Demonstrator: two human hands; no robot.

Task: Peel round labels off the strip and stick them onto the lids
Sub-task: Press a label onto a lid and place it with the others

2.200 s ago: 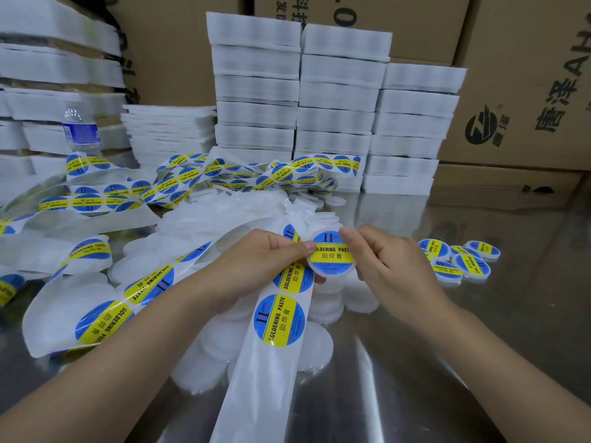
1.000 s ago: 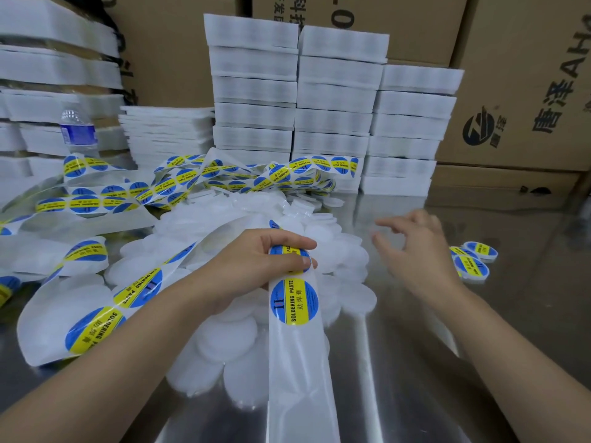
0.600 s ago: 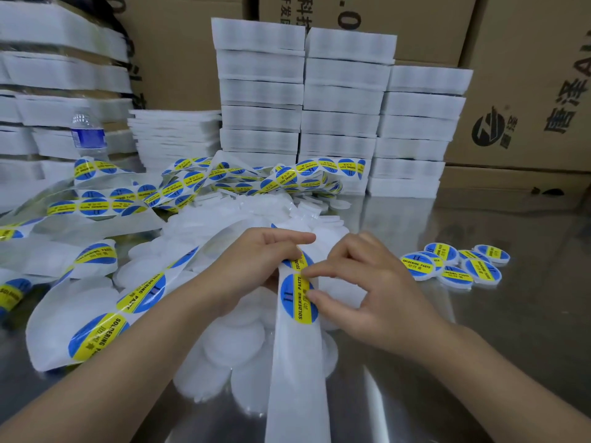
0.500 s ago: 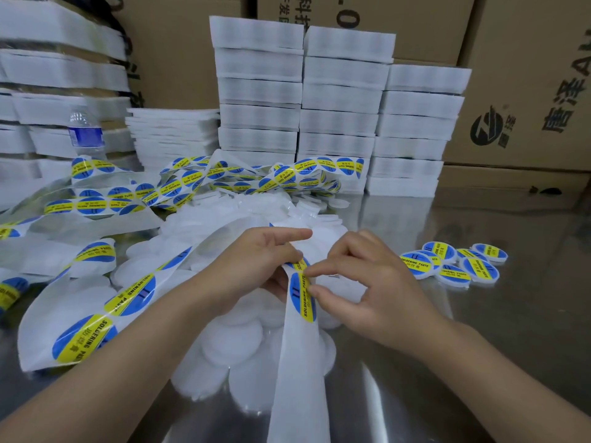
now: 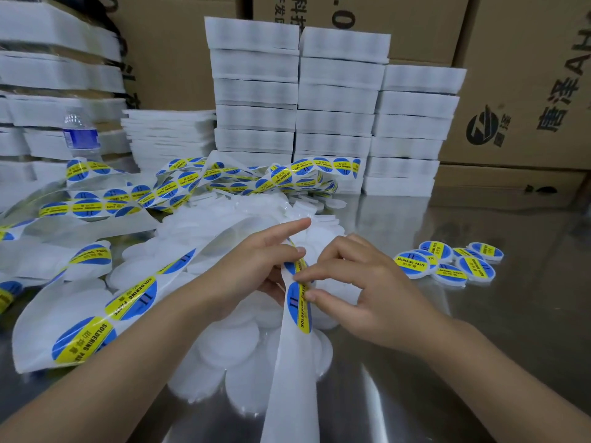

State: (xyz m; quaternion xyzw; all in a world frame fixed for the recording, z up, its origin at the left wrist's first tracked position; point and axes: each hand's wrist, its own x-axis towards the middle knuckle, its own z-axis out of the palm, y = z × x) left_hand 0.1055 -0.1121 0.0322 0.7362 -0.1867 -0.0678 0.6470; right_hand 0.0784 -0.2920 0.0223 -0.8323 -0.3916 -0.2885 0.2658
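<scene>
A white backing strip [image 5: 287,372] carrying round blue-and-yellow labels runs from the table's front edge up into my hands, then trails off to the left. My left hand [image 5: 252,266] grips the strip at a fold, index finger pointing out. My right hand [image 5: 361,289] pinches the edge of one round label [image 5: 299,310] on the strip between thumb and fingertips. A heap of plain white lids [image 5: 230,343] lies under and behind both hands. Several labelled lids [image 5: 447,263] sit in a cluster on the right.
Loose loops of label strip [image 5: 179,187] pile up at the back left. Stacks of white foam trays [image 5: 297,103] and cardboard boxes [image 5: 524,78] close off the back. A water bottle [image 5: 80,132] stands at left. The shiny metal table [image 5: 495,340] extends to the right.
My right hand set a labelled lid with the cluster at right, then returned to the strip. It now pinches the edge of the nearest label, while my left hand has slid along the strip.
</scene>
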